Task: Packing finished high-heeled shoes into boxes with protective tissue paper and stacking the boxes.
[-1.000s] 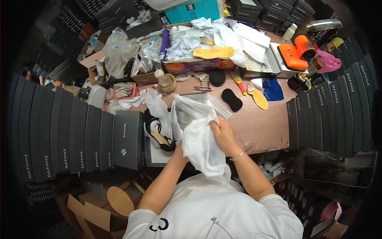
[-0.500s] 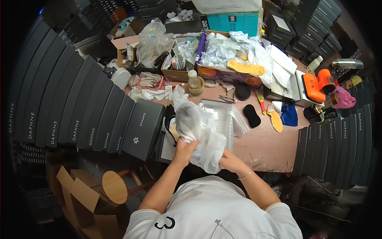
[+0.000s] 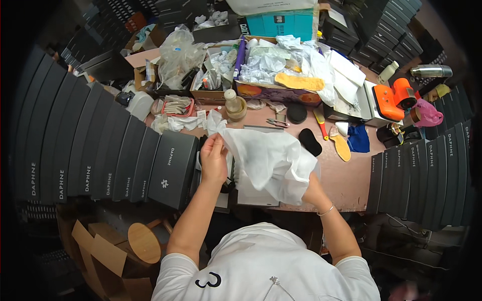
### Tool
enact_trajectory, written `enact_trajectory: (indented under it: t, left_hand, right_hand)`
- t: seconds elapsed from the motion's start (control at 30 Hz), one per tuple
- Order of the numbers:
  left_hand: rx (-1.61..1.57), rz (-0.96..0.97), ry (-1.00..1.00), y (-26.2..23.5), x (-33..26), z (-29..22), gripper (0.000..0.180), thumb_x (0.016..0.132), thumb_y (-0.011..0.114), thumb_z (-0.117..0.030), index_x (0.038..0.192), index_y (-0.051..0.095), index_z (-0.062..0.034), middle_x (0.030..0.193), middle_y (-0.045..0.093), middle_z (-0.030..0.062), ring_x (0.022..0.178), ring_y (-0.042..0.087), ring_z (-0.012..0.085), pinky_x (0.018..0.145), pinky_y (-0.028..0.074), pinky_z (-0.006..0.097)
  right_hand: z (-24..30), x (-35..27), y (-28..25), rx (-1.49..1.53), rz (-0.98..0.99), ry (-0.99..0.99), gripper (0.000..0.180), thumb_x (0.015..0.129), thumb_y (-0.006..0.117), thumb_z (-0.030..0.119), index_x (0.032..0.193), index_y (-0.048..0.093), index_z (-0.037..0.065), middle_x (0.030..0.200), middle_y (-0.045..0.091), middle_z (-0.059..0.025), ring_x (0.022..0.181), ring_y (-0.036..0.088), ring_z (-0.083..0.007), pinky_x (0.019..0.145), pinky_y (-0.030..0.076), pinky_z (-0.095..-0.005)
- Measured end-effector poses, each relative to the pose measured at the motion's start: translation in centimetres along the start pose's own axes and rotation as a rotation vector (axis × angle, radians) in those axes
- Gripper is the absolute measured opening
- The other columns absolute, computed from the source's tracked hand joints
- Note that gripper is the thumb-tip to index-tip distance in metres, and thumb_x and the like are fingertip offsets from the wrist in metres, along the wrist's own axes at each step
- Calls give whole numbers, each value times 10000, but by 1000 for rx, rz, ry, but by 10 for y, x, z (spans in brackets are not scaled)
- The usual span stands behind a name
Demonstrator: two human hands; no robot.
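Fingers of the left hand (image 3: pixel 213 159) were pressed together in a pinch on the upper left edge of a white fabric bag (image 3: pixel 268 159), lifting that corner above the near left part of the pinkish worktable (image 3: pixel 346 180). Whether the right hand (image 3: pixel 310 190) had its fingers spread or closed could not be told, since the bag draped over it and only the wrist with a thin bracelet (image 3: pixel 325 210) showed at the bag's near right corner. The bag hung between the two hands, spread wide and crumpled, over a flat white sheet (image 3: pixel 256 193) lying on the table's near edge.

Just left of the left hand stood a row of dark shoe boxes (image 3: pixel 100 155), curving away to the far left. Another row of dark boxes (image 3: pixel 427 175) stood on the right. Beyond the bag, a small bottle in a round cup (image 3: pixel 234 105) stood near small scissors (image 3: pixel 275 122) and a black insole (image 3: pixel 310 142). A tan insole (image 3: pixel 342 146) lay to the right beside a blue cloth (image 3: pixel 359 138). Farther off, an open box held crumpled white paper (image 3: pixel 266 65), and an orange device (image 3: pixel 394 98) sat at far right.
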State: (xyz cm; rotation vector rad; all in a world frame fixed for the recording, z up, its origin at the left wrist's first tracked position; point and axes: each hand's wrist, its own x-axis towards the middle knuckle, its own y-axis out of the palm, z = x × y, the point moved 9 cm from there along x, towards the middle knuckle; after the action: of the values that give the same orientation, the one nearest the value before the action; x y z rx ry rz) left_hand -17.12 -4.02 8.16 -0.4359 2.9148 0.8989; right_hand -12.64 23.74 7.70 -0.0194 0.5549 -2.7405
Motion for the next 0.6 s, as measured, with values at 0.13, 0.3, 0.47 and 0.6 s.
enact_trajectory:
  t: [0.13,0.3,0.47,0.6]
  left_hand:
    - [210,106,568,89,-43,-113,180,977,480,-156,1057,523,-1,1038,618,109,943,597,187,980,424,417]
    - [991,642,1121,165,-103,-105,81,899,568,-127,924,559,-50,778,568,82,781,593,264,979,407,537]
    - [1344,963,-4,51,-50,95,286,870,603,-207,1067,614,0,848,636,159,856,626,284,850,479,397]
    - [548,537,-303,68,-13,28,539,989,403,-424,1255,504,33,1127,580,130,1027,583,209,862,478,318]
  right_hand:
    - [-10,19,-79,-331,-399,-5,432,788,701,227,1125,568,-8,1026,631,-207,941,621,-333,810,481,-387]
    - [-80,0,-154,-195,-592,228,461,822,687,330,1091,551,-18,988,640,-222,921,629,-331,804,479,-375]
    - [-22,8,-150,-264,-321,116,470,831,685,336,1116,530,-4,983,631,-190,918,614,-295,812,469,-366]
    - [19,12,-91,-337,347,114,504,812,679,409,1092,563,5,939,639,-172,845,615,-274,745,469,-361]
